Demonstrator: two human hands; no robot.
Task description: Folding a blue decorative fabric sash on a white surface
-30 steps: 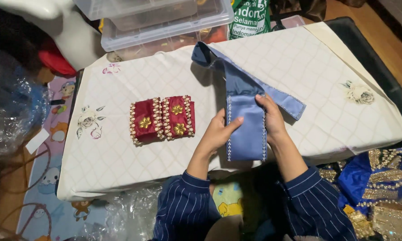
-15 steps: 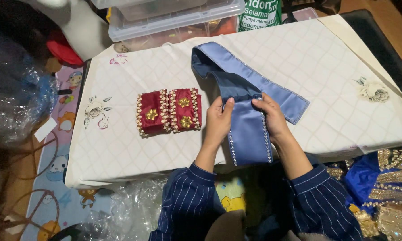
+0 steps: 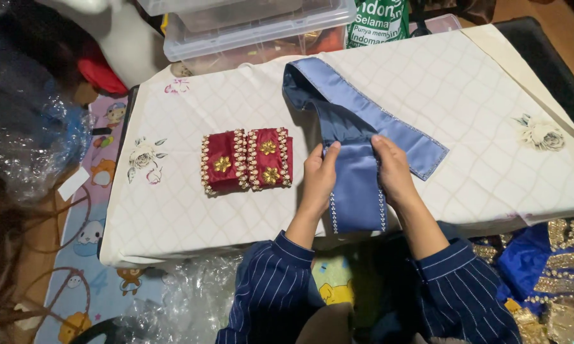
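Head view: clear bins [image 3: 255, 28] stacked past the table's [image 3: 172, 216] far edge, contents blurred. Green bag [image 3: 371, 22] with white lettering beside them. Blue sash [image 3: 357, 146] near the front edge, pinched at both sides by left hand [image 3: 319, 178] and right hand [image 3: 394, 172], fingers pressed together. Red beaded bands [image 3: 247, 159] left of it.

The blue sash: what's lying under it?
Under the blue sash lies the white quilted cloth covering the table. Both hands, left hand and right hand, press it, hiding whatever lies beneath its folds.
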